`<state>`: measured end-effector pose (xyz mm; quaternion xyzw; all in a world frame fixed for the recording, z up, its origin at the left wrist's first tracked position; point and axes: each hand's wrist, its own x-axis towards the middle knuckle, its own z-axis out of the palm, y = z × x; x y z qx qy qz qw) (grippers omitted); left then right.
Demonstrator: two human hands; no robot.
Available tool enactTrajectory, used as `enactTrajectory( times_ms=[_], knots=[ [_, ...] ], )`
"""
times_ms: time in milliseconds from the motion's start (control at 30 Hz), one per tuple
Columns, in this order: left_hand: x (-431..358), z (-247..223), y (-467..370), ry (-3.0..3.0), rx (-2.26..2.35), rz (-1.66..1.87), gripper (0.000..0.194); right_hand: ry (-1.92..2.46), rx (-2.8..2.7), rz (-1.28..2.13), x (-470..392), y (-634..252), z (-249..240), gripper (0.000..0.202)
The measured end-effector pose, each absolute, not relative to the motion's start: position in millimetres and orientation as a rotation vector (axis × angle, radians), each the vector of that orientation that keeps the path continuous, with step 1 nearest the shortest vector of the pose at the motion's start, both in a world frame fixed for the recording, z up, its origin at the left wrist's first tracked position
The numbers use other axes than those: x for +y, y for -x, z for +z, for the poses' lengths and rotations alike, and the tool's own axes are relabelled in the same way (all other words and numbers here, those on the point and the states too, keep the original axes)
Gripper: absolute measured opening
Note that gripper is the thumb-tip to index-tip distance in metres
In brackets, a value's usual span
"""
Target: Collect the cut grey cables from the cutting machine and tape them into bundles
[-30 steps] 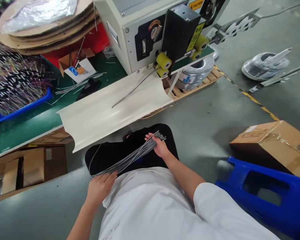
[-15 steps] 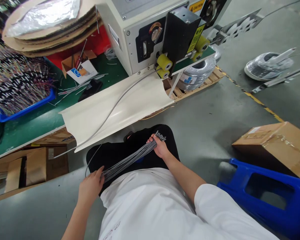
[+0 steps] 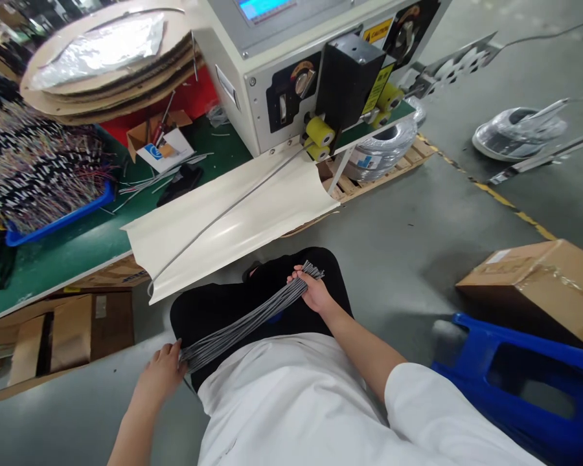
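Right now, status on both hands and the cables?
Right hand gripping the cable bundle; left hand at its other end; single cable on the cream tray.

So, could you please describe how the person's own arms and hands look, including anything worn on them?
The left hand and right hand are bare, with no gloves, watch or bracelet in sight. The right sleeve is short and white; the left is not visible.
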<state>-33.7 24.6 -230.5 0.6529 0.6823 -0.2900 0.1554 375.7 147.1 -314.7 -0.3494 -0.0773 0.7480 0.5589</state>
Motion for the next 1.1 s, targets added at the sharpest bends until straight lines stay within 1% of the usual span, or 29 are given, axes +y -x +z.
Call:
enactTrajectory(
  times_ms=[100, 200, 267, 333, 400, 467, 567, 733, 933, 1000, 1100],
  knots=[
    [49, -199, -10, -2.042, 1.752, -0.539, 0.053, 0.848, -0.172, 1.774, 148, -375, -314, 0.022],
    [87, -159, -63, -2.405, 1.356, -0.070, 0.047, 0.875, -0.164, 1.787, 148, -374, -314, 0.024],
    [116, -137, -94, -2.666, 1.208, 0.231, 0.046, 0.884, -0.170, 1.792, 148, -373, -314, 0.025],
    [145, -121, -116, -2.840, 1.286, 0.476, 0.046, 0.906, -0.177, 1.789, 147, -373, -315, 0.026],
    [170, -112, -130, -2.852, 1.550, 0.622, 0.049, 0.943, -0.178, 1.773, 145, -374, -315, 0.027],
    [190, -110, -137, -2.758, 1.784, 0.666, 0.058, 0.953, -0.187, 1.758, 143, -375, -315, 0.027],
    [204, -115, -139, -2.705, 1.871, 0.610, 0.067, 0.919, -0.213, 1.755, 142, -376, -315, 0.024],
    [198, -127, -130, -2.763, 1.867, 0.491, 0.066, 0.864, -0.212, 1.785, 144, -375, -315, 0.019],
    [186, -129, -114, -2.801, 2.004, 0.428, 0.065, 0.833, -0.215, 1.803, 147, -375, -309, 0.020],
    [185, -130, -103, -2.837, 1.986, 0.354, 0.057, 0.836, -0.216, 1.806, 147, -376, -307, 0.020],
    [176, -129, -81, -2.981, 1.767, 0.348, 0.030, 0.855, -0.209, 1.800, 148, -376, -307, 0.021]
  ],
)
